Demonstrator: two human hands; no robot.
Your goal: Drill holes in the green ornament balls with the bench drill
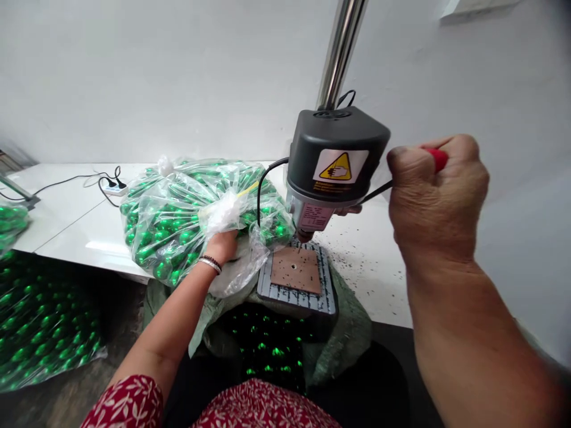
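Note:
My right hand (439,196) is wrapped round the red knob (439,159) of the lever on a black drill press (339,142). Below the drill head, a brown square board (297,270) with a small hole lies on the grey metal base (328,291), and nothing stands on the hole. My left hand (223,246) reaches into the opening of a clear plastic bag (178,214) filled with shiny green balls, left of the press. Its fingers are hidden by the plastic.
A green sack (350,333) with green balls hangs below the base. Another bag of green balls (44,321) is at the lower left. A power strip (115,188) with black cables lies on the white table (71,205). Dark shavings are scattered right of the base.

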